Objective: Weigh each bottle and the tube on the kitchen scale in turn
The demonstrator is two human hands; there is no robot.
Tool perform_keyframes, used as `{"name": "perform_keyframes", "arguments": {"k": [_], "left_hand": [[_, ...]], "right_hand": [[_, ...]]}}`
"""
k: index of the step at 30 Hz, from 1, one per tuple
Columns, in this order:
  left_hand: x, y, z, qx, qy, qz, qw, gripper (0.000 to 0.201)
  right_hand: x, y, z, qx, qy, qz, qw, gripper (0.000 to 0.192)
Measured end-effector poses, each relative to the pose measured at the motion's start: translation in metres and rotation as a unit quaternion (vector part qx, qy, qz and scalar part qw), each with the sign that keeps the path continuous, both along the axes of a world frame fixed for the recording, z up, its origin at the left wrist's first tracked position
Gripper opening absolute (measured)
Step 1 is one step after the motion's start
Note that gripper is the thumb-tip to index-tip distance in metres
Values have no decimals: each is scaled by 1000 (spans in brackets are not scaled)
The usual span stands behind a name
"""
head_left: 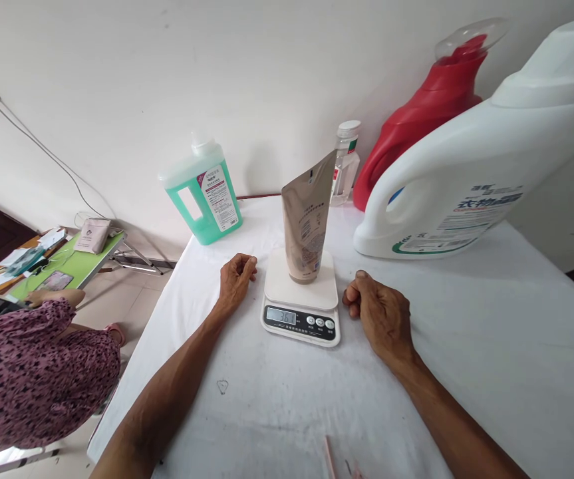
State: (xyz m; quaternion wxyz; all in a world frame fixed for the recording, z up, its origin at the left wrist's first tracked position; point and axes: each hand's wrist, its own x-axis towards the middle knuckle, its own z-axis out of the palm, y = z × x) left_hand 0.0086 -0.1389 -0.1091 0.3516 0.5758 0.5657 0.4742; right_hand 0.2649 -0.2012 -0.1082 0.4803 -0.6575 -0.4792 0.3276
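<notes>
A brown squeeze tube (308,223) with printed text stands on its cap on the white plate of a kitchen scale (300,303), its flat end up. The scale's display (281,317) reads what looks like 361. Left of the scale, my left hand (237,278) rests on the white cloth with its fingers curled in, apart from the scale. On the other side, my right hand (379,311) lies closed in a loose fist near the scale's right edge. Neither hand touches the tube, and nothing shows in either one.
A green liquid jug (205,193) stands at the back left. Behind the tube is a clear bottle (346,166); a red jug (416,120) and a large white detergent jug (446,166) stand at right. A person in a patterned dress (42,372) sits beside a green table (74,266).
</notes>
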Motion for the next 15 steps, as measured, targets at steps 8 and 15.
{"name": "perform_keyframes", "arguments": {"k": [8, 15], "left_hand": [[4, -9, 13, 57, -22, 8, 998, 47], [39, -19, 62, 130, 25, -120, 984, 94]], "right_hand": [[2, 0, -2, 3, 9, 0, 1000, 59], [2, 0, -4, 16, 28, 7, 999, 66]]}}
